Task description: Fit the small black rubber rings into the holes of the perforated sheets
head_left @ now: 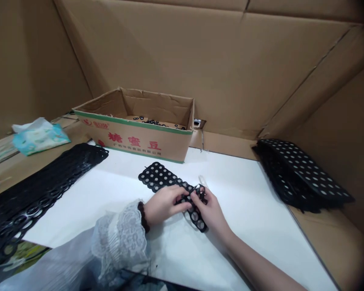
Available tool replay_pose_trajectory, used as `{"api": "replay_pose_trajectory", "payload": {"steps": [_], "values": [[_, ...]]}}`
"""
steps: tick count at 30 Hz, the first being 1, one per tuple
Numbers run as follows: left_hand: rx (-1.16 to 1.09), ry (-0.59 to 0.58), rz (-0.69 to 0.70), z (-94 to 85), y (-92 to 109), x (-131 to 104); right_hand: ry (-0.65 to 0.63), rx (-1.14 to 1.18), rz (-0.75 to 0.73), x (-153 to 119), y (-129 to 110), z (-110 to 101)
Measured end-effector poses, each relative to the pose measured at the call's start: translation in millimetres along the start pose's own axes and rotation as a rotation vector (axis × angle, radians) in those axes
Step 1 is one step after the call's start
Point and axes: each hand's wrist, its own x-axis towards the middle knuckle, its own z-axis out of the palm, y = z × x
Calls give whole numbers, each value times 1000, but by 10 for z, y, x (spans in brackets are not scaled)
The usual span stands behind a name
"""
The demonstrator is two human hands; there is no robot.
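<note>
A black perforated strip [157, 176] with rows of round holes lies across the white board, its near end lifted and bent between my hands. My left hand [166, 204] comes from a lace-cuffed sleeve and pinches the strip's middle with thumb and fingers. On the other side, my right hand [212, 210] grips the folded part of the same strip, thumb on top. A short length of it hangs down between the hands. Just beyond my right fingers lies a thin clear piece [202, 181], partly hidden.
Behind stands an open cardboard box [139, 141] with small black rings [153, 122] inside. Long black strips [42, 182] are piled at left, near a blue tissue pack [41, 139]. More dotted black sheets [309, 169] are stacked at right. Cardboard walls [200, 60] enclose the back and sides.
</note>
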Motion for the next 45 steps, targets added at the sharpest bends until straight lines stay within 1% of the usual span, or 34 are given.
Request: {"api": "replay_pose_trajectory", "payload": {"steps": [2, 4, 8, 10, 12, 15, 17, 19, 22, 23, 24, 25, 26, 28, 29, 30, 32, 34, 36, 37, 39, 40, 43, 45], "values": [[-25, -6, 4, -63, -43, 20, -15, 1, -15, -9, -22, 10], [-19, -3, -28, -77, -68, 12, -27, 4, -28, -18, -39, 19], [-12, -20, -72, -3, -59, -60, -37, 57, -28, -48, -48, 47], [-28, -24, -80, 29, -46, -80, -79, 101, -36, -73, -51, 69], [-111, -31, -92, 38, -42, -69, -121, 133, -66, -96, -57, 86], [-369, -61, -153, 33, -60, -18, -141, 144, -110, -109, -58, 90], [-489, -58, -201, 40, -82, 11, -162, 159, -100, -100, -47, 86], [-541, -18, -239, 53, -112, 30, -193, 193, -64, -84, -34, 86], [-599, 66, -323, 28, -203, 57, -224, 223, -9, -62, -25, 89], [-614, 100, -349, -6, -253, 69, -223, 221, -8, -59, -26, 88], [-623, 160, -373, -56, -310, 82, -213, 207, -14, -59, -26, 85], [-628, 256, -396, -118, -369, 96, -197, 184, -24, -61, -25, 80], [-625, 376, -413, -186, -425, 110, -174, 157, -35, -64, -22, 74], [-580, 682, -454, -302, -497, 131, -157, 116, -39, -69, -13, 67], [-533, 767, -448, -331, -500, 137, -173, 108, -28, -68, -9, 68], [-474, 743, -426, -333, -481, 137, -199, 105, -14, -65, -7, 71], [-378, 538, -321, -263, -390, 123, -213, 93, -9, -52, -12, 82], [-328, 341, -244, -152, -281, 94, -169, 61, -35, -38, -24, 84], [-306, 256, -233, -77, -214, 60, -139, 34, -31, -27, -31, 74], [-295, 246, -240, -64, -202, 44, -148, 30, -2, -23, -28, 66], [-265, 265, -252, -80, -206, 16, -167, 17, 54, -22, -9, 58], [-249, 283, -252, -99, -212, 5, -157, -2, 49, -24, 4, 59], [-213, 326, -244, -143, -202, -21, -71, -133, -77, -42, 12, 67], [-184, 310, -227, -137, -172, -33, 28, -246, -177, -59, -50, 32]]}}
